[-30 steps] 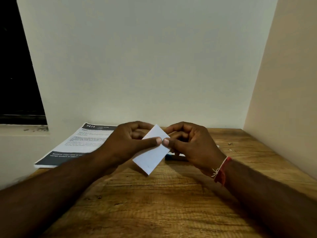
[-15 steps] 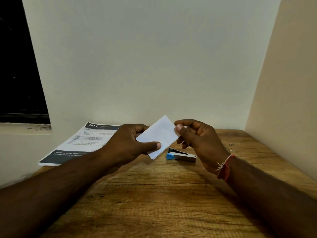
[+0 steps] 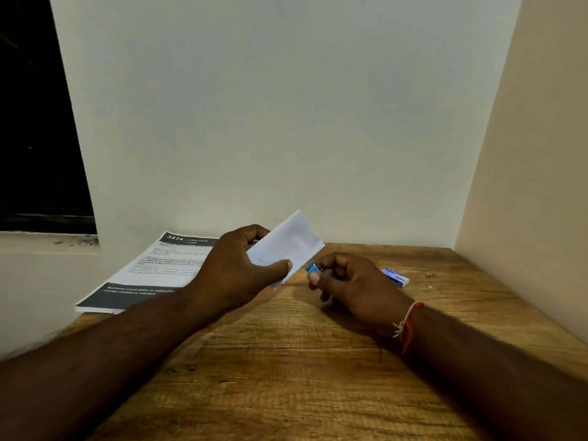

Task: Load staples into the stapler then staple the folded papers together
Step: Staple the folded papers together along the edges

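Left hand (image 3: pixel 235 268) pinches paper (image 3: pixel 286 246); right hand (image 3: pixel 356 281) curled round stapler (image 3: pixel 312 268); box (image 3: pixel 395 276) on surface (image 3: pixel 286 377), contents hidden.

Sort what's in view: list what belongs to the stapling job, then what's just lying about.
Job: folded paper, gripped by the left hand; stapler, gripped by the right hand; small blue-and-white box, probably staples.
Lying about: printed sheets on the table.
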Demonstrator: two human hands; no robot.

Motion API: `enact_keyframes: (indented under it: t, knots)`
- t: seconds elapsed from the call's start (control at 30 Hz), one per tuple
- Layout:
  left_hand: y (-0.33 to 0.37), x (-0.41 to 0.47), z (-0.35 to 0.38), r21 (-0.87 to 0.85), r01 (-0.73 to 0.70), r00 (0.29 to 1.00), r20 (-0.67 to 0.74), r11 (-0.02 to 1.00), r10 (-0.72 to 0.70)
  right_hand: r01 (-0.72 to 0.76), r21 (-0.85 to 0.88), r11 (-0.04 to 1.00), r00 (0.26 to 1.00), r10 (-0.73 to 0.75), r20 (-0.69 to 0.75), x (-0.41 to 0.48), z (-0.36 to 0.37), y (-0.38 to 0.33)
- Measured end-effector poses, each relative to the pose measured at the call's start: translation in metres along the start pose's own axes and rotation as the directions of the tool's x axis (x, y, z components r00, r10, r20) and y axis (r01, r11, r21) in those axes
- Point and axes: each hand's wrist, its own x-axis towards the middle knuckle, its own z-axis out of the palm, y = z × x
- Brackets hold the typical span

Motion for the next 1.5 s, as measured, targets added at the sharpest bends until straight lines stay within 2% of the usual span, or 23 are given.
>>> enact_keyframes:
  t: [0.07,0.2,0.4,0.53,0.87,1.13,1.5]
  knots:
    - [0.000,0.000,0.000,-0.018,0.004,1.000,-0.009,1.000,-0.004,0.022,0.121,0.992,0.999,-0.027,0.039,-0.002,0.001,-0.004]
    - [-0.001,-0.001,0.000,-0.045,-0.002,1.000,-0.001,0.999,0.002,0.003,0.232,0.973,0.994,-0.029,0.109,-0.007,0.006,-0.009]
    - [0.001,-0.003,0.001,-0.044,0.003,1.000,0.024,0.999,-0.002,0.009,0.295,0.955,0.990,-0.051,0.134,-0.007,0.006,-0.010]
    - [0.002,-0.005,0.001,-0.027,0.000,0.999,0.041,1.000,0.001,0.013,0.362,0.932,0.994,-0.051,0.095,-0.005,0.004,-0.012]
    - [0.003,-0.004,0.002,-0.022,-0.027,0.999,0.019,0.999,0.027,0.105,0.296,0.949,0.992,-0.120,0.032,-0.001,0.000,-0.009]
    - [0.000,-0.003,0.004,-0.017,-0.040,0.999,0.024,0.999,0.040,0.093,0.275,0.957,0.994,-0.106,0.034,0.001,-0.001,-0.004]
    - [-0.002,-0.002,0.005,-0.060,-0.060,0.998,0.026,0.996,0.062,0.163,0.221,0.962,0.986,-0.153,-0.063,0.005,-0.001,-0.006]
